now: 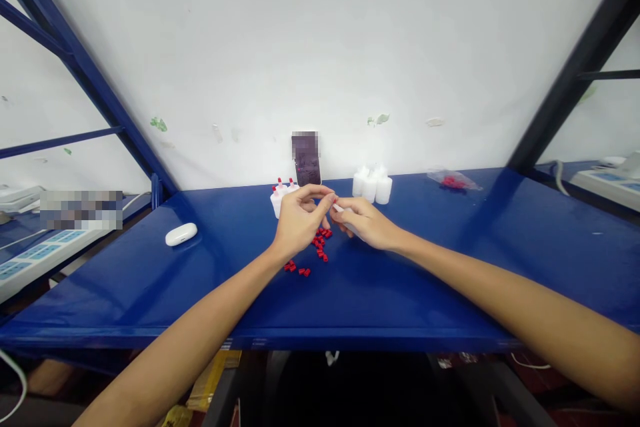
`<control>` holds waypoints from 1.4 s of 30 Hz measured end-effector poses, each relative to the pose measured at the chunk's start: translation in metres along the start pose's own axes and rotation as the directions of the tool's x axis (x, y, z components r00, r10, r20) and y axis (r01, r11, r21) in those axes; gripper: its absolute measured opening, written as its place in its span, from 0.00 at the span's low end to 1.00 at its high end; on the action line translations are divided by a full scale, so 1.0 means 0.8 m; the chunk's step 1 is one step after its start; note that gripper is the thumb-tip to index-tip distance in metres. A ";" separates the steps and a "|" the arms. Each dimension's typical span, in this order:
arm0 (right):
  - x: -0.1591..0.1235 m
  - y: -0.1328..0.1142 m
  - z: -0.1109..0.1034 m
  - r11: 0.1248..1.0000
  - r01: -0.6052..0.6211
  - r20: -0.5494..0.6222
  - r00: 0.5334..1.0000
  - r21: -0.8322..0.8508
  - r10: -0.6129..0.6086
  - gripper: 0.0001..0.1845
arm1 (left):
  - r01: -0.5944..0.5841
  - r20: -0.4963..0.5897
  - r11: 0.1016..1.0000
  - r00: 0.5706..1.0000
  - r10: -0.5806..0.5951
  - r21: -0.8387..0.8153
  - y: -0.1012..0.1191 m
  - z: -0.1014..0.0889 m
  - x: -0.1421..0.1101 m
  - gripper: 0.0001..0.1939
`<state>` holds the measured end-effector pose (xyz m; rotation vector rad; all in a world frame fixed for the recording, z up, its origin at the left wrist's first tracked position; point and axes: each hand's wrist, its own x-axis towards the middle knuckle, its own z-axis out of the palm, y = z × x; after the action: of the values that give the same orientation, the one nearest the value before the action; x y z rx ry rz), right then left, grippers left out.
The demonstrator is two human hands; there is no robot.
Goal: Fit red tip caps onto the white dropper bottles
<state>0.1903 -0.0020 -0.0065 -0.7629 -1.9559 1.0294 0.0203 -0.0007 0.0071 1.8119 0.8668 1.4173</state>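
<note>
My right hand (367,222) is closed around a small white bottle (345,213), whose tip pokes out toward the left. My left hand (300,217) pinches at that tip with thumb and fingers, holding what looks like a small red cap; the cap itself is mostly hidden. Both hands hover over the middle of the blue table (425,267). Several loose red caps (320,243) lie scattered on the table just under and in front of the hands.
Capped white bottles with red tops (278,197) stand behind my left hand. A cluster of uncapped white bottles (373,185) stands at the back. A phone (306,160) leans on the wall. A white earbud case (181,234) lies left; a bag of red caps (453,180) lies back right.
</note>
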 end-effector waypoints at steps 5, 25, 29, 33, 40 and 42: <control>0.002 0.003 0.001 0.994 -0.012 -0.032 0.999 0.108 0.015 0.11 | 0.000 0.030 1.000 1.000 0.001 -0.029 -0.002 0.002 -0.003 0.15; 0.004 0.003 0.001 0.990 0.034 -0.038 0.999 0.140 -0.029 0.15 | -0.217 0.177 0.931 0.969 0.170 0.294 -0.003 -0.003 -0.008 0.10; 0.003 0.005 0.003 0.990 0.046 -0.096 0.995 0.137 -0.033 0.13 | -0.116 0.209 0.972 0.975 0.073 0.203 -0.006 -0.003 -0.010 0.10; 0.003 0.007 0.001 0.991 0.020 -0.094 0.996 0.133 -0.007 0.18 | -0.069 0.217 0.987 0.976 0.036 0.148 -0.009 -0.002 -0.010 0.13; 0.004 0.020 0.000 0.979 -0.013 -0.100 0.994 0.203 0.033 0.22 | -0.134 0.021 0.971 0.991 0.132 0.197 -0.013 -0.018 0.007 0.08; 0.005 0.019 -0.001 0.985 -0.025 -0.099 0.994 0.172 0.042 0.19 | -0.172 -0.071 0.922 0.975 0.209 0.348 -0.018 -0.037 0.018 0.07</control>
<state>0.1914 0.0088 -0.0183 -0.7404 -1.7480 1.1394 -0.0071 0.0224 0.0087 2.1429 1.0679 1.5740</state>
